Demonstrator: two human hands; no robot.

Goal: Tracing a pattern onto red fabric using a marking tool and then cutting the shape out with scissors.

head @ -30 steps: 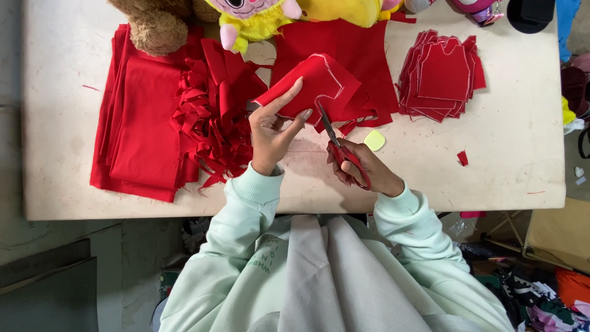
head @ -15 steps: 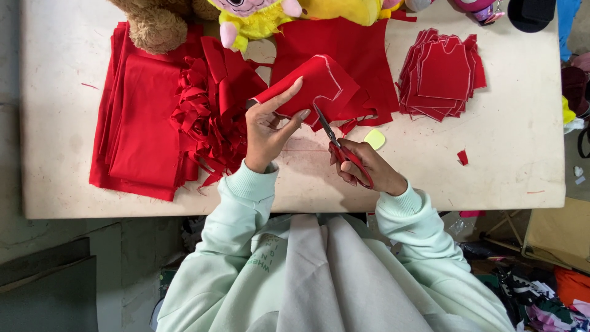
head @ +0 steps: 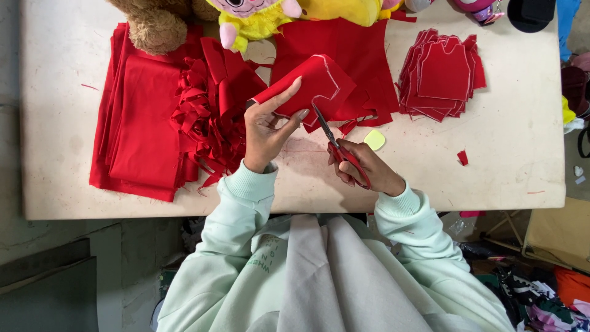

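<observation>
My left hand (head: 267, 126) pinches a red fabric piece (head: 313, 86) with a white chalk outline, holding it up over the table. My right hand (head: 365, 166) grips red-handled scissors (head: 335, 144); their blades point up-left and meet the lower edge of that fabric piece. Both sleeves are pale mint green.
Folded red cloth (head: 141, 110) lies at the left, a heap of red offcut strips (head: 206, 120) beside it. A stack of cut red pieces (head: 442, 77) sits at the right. A yellow chalk piece (head: 374, 139), a brown plush toy (head: 157, 24), a yellow plush toy (head: 252, 18); white table (head: 504, 160).
The scissors and my right hand have shifted slightly along the fabric's lower edge; the left hand keeps the piece in nearly the same place.
</observation>
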